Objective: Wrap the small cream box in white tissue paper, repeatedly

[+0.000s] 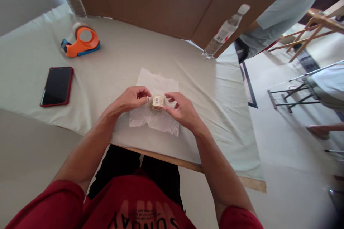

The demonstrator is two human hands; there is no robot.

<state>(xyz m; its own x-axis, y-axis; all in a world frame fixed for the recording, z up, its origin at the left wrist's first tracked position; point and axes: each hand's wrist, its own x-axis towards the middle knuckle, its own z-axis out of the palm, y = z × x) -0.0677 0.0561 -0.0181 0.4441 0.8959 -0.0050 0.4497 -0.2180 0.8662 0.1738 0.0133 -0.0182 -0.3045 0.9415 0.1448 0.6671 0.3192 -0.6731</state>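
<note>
Small box (157, 102) set about mid-sheet on translucent wrap (156, 120), presumably so margin is left all round. Box flanked, likely for steadying: left hand (132, 98) half-curled just left of it, nothing gripped; right hand (185, 111) parted wider just right, thumb by box edge, contact can't be told. Tape dispenser (75, 48) and phone (57, 86) placed well left of box, apparently clear of hands.

The head camera faces forward, down — close over the table (115, 50).
</note>
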